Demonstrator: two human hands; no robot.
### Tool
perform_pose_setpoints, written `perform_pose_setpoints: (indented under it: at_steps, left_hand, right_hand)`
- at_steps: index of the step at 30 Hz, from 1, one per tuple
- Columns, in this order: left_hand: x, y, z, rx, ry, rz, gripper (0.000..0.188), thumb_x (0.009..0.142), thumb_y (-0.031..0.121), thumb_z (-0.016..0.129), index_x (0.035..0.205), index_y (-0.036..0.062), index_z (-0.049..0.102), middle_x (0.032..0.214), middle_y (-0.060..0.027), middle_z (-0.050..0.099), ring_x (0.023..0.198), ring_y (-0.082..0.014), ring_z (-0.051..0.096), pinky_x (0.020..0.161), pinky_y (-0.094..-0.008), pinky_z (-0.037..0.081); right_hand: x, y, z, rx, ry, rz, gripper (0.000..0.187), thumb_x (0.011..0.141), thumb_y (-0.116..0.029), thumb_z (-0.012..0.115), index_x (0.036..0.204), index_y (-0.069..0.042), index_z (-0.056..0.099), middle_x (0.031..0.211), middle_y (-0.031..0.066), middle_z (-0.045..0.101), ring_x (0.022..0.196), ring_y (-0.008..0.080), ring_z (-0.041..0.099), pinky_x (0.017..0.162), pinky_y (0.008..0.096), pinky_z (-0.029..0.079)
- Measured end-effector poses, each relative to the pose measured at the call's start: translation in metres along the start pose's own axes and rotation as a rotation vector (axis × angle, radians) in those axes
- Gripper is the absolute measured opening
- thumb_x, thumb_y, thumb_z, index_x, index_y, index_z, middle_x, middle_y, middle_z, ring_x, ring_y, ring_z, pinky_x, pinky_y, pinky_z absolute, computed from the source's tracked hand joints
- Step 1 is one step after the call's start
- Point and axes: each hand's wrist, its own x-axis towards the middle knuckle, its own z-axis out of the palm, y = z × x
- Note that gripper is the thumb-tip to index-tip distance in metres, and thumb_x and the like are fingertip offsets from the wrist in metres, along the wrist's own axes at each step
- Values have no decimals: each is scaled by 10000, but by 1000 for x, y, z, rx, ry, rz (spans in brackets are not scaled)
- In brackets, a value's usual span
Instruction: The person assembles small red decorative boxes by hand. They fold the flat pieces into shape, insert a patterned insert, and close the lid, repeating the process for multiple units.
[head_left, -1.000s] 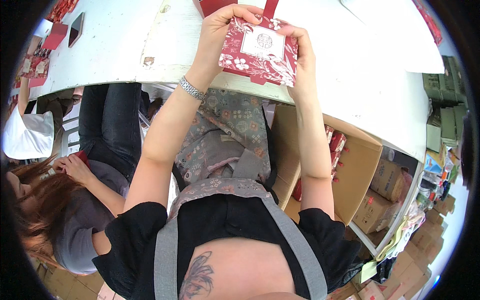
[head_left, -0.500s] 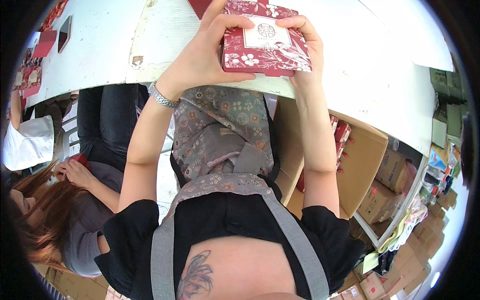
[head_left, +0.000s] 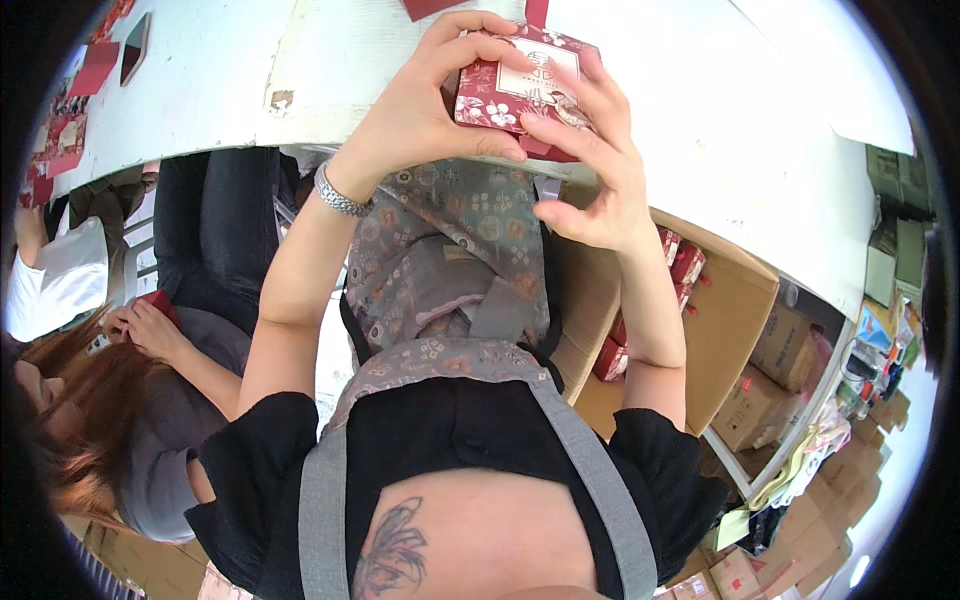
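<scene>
A red gift box point(head_left: 509, 84) with white flower print and a pale label on its lid is held over the near edge of the white table. My left hand point(head_left: 420, 95) grips its left side, fingers over the lid and thumb along the near edge. Over the box's right part, the spread fingers of my right hand point(head_left: 600, 140) rest on the lid, and the thumb stands apart from it. A red ribbon point(head_left: 537, 12) sticks out at the far side. A red tab point(head_left: 535, 147) shows at the near side.
Below the table on my right, an open carton point(head_left: 735, 330) holds several red boxes point(head_left: 685, 265). A dark red piece point(head_left: 428, 8) and a phone point(head_left: 134, 48) lie on the table point(head_left: 330, 60). To my left sits a co-worker point(head_left: 170, 370) holding something red.
My right hand has loosened from the box's right side; its fingers now spread over the lid and its thumb has come away. The box has moved slightly nearer.
</scene>
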Motion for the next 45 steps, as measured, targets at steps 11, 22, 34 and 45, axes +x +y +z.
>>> perform_pose_setpoints:
  at_steps: [11, 22, 34, 45]
  left_hand:
    - [-1, 1, -3, 5, -50, -73, 721, 577, 305, 949, 1154, 82, 578, 1292, -125, 430, 1268, -290, 394, 1080, -407, 329]
    - [-3, 2, -3, -9, -43, -96, 745, 566, 299, 955, 1159, 80, 562, 1307, -115, 415, 1285, -279, 376, 1084, -390, 332]
    - [-8, -4, -1, -99, -24, -35, 608, 704, 266, 844, 1193, 66, 542, 1307, -134, 387, 1265, -291, 366, 1072, -401, 322]
    - [-8, -2, -1, -14, -22, -40, 699, 662, 268, 886, 1229, 71, 526, 1312, -134, 376, 1275, -294, 365, 1075, -398, 337]
  right_hand:
    - [19, -6, -8, -75, -7, 130, 280, 831, -188, 743, 1101, -116, 747, 1177, 64, 699, 1224, 285, 549, 1020, 390, 457]
    - [21, -14, -8, -88, -54, 159, 266, 917, -185, 664, 1136, -45, 723, 1190, 89, 694, 1274, 276, 521, 1060, 403, 412]
    - [20, -20, -6, -12, -80, 298, 213, 895, -86, 668, 1085, -2, 716, 1342, 179, 587, 1270, 326, 511, 1072, 408, 391]
    - [10, -12, 6, -178, 14, 48, 297, 896, -106, 675, 1182, -25, 693, 1278, 142, 640, 1308, 309, 494, 1067, 402, 407]
